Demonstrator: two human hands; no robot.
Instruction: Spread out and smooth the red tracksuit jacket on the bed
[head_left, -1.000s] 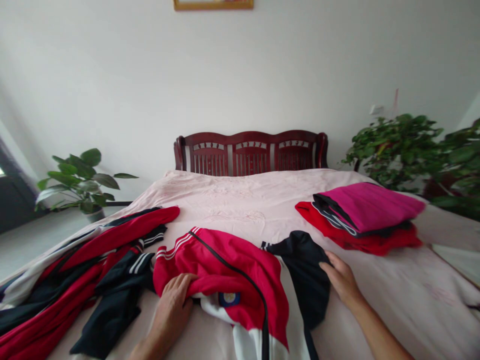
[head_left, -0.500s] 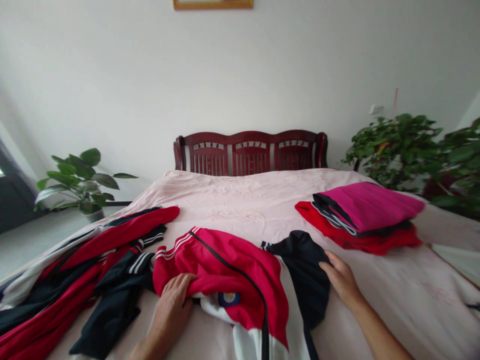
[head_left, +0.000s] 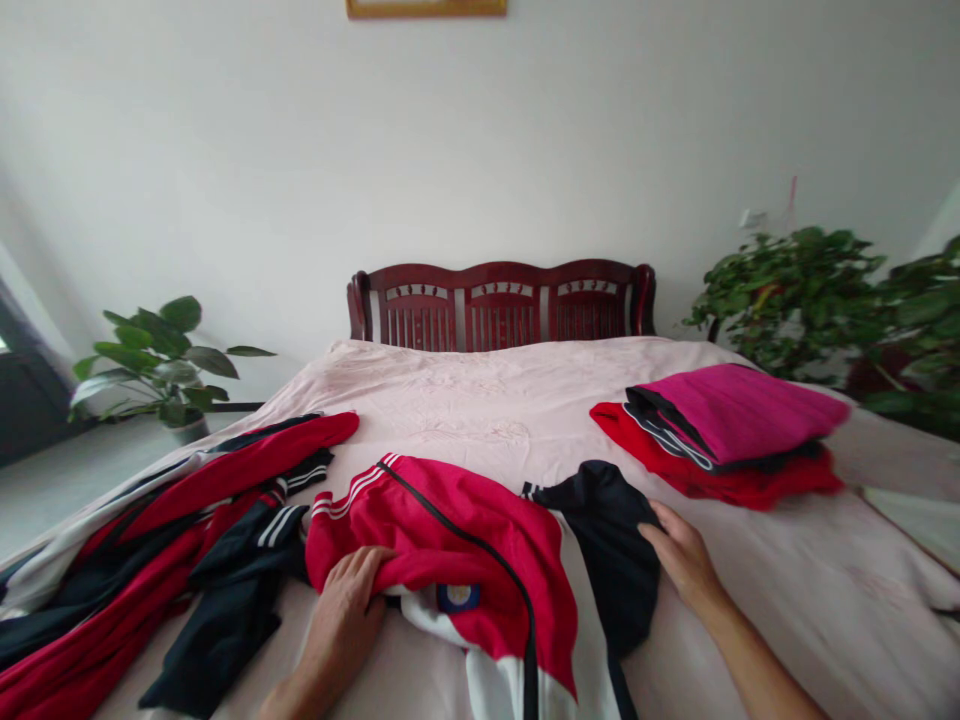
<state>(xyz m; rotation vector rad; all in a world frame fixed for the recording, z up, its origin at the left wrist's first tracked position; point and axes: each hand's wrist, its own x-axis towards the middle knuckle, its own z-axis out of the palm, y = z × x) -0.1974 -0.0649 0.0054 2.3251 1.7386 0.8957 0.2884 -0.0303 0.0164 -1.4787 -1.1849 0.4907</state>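
A red track jacket (head_left: 450, 540) with white stripes and a black zip line lies spread on the pink bed cover (head_left: 480, 410), with a small round badge (head_left: 458, 598) showing on it. My left hand (head_left: 346, 612) curls over the jacket's lower left edge, holding a fold. A navy sleeve (head_left: 604, 540) with white-striped cuff lies to the jacket's right. My right hand (head_left: 682, 560) has its fingertips at that sleeve's right edge, and I cannot tell whether it grips the cloth.
A loose heap of red, navy and white clothing (head_left: 187, 520) lies at the bed's left. A folded magenta and red stack (head_left: 735, 430) sits at the right. Behind stand a dark wooden headboard (head_left: 501, 305) and potted plants (head_left: 154, 360) (head_left: 787, 300).
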